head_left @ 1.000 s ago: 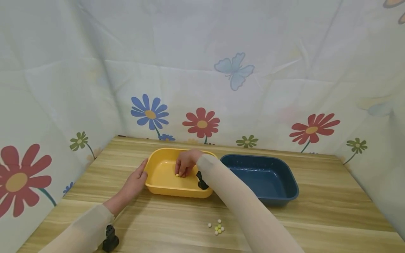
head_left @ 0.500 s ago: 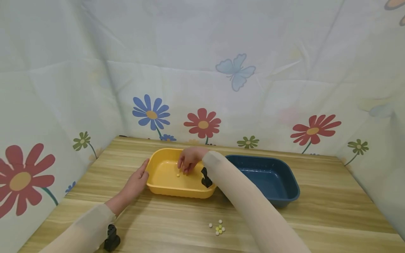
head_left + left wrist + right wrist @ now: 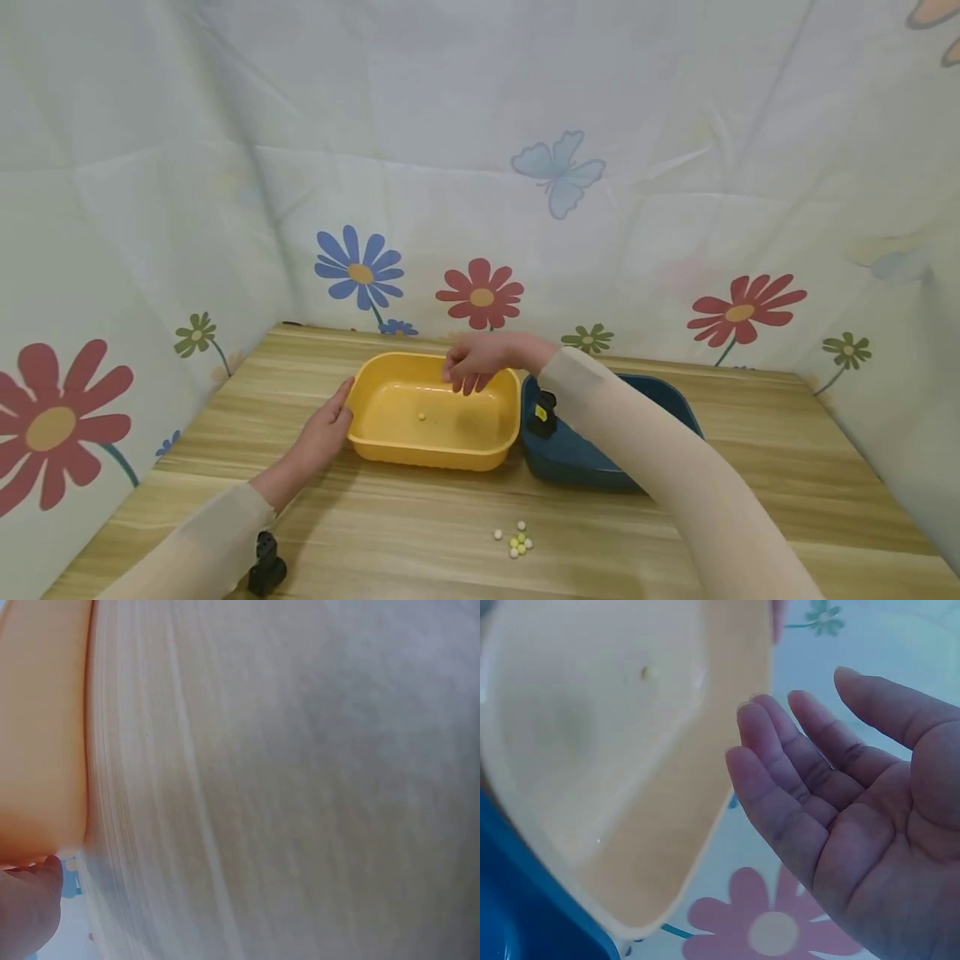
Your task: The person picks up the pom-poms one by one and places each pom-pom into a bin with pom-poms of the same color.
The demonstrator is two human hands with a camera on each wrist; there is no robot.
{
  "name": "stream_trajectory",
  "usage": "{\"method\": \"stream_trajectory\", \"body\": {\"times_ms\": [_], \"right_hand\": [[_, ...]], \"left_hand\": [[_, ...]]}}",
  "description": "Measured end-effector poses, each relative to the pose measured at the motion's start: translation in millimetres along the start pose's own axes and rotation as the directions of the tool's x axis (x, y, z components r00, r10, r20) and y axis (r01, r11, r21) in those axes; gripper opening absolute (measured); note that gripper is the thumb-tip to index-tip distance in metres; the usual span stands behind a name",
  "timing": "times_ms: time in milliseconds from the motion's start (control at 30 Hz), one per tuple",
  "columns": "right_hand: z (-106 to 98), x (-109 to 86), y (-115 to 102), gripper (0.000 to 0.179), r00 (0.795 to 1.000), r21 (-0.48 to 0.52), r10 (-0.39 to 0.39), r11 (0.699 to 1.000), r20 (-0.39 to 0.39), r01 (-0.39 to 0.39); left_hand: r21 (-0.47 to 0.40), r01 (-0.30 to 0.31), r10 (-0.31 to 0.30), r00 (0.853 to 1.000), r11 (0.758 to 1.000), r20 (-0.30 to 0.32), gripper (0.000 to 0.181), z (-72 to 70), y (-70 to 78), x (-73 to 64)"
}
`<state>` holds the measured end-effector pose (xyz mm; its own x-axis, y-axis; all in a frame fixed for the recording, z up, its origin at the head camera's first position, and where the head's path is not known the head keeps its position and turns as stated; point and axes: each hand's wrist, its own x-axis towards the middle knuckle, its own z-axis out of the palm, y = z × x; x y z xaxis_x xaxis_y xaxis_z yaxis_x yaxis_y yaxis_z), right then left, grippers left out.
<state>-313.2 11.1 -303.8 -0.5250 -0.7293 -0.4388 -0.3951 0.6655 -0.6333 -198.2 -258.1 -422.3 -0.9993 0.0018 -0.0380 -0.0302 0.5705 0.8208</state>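
Note:
My left hand (image 3: 324,433) rests against the left side of a yellow plastic basin (image 3: 435,457), its fingers along the outer wall. In the left wrist view, a fingertip (image 3: 52,871) touches the basin's wall (image 3: 41,735). Above the basin's right part hovers my right hand (image 3: 491,358). The right wrist view shows that hand (image 3: 847,795) with loosely bent fingers, thumb apart and a bare palm. One small pale-yellow ball (image 3: 422,417) lies on the basin floor, apart from both hands.
Right of the yellow basin stands a dark blue basin (image 3: 581,475), partly hidden by my right forearm. Several small white and yellow balls (image 3: 517,543) lie clustered on the wooden table (image 3: 390,533) in front. A flower-printed cloth (image 3: 420,192) hangs behind and at the sides.
My right hand has let go of the small ball, risen from the basin floor and moved right. The ball stays in the yellow basin. My left hand keeps its place.

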Motion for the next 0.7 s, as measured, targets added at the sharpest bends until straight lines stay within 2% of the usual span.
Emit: {"method": "stream_trajectory", "body": {"times_ms": [200, 400, 567, 700], "right_hand": [[3.4, -39.9, 7.3, 0.026, 0.993, 0.025, -0.097, 0.995, -0.06, 0.099], [17.2, -72.1, 18.1, 0.029, 0.97, 0.083, -0.183, 0.977, -0.161, 0.198], [34.2, -94.5, 28.0, 0.031, 0.946, 0.17, -0.215, 0.951, -0.242, 0.259], [50.4, -108.0, 38.2, 0.028, 0.931, 0.201, -0.21, 0.94, -0.299, 0.277]], "left_hand": [[0.008, 0.006, -0.006, 1.0, 1.0, 0.0, 0.059, 2.1, -1.2, 0.5], [0.016, -0.005, 0.006, 1.0, 1.0, -0.007, 0.059, 1.0, 0.4, -1.3], [0.02, -0.002, 0.002, 1.0, 1.0, -0.006, 0.059, 0.6, 1.5, -2.1], [0.014, 0.004, -0.004, 1.0, 1.0, -0.004, 0.059, 0.4, 2.8, -2.5]]}}
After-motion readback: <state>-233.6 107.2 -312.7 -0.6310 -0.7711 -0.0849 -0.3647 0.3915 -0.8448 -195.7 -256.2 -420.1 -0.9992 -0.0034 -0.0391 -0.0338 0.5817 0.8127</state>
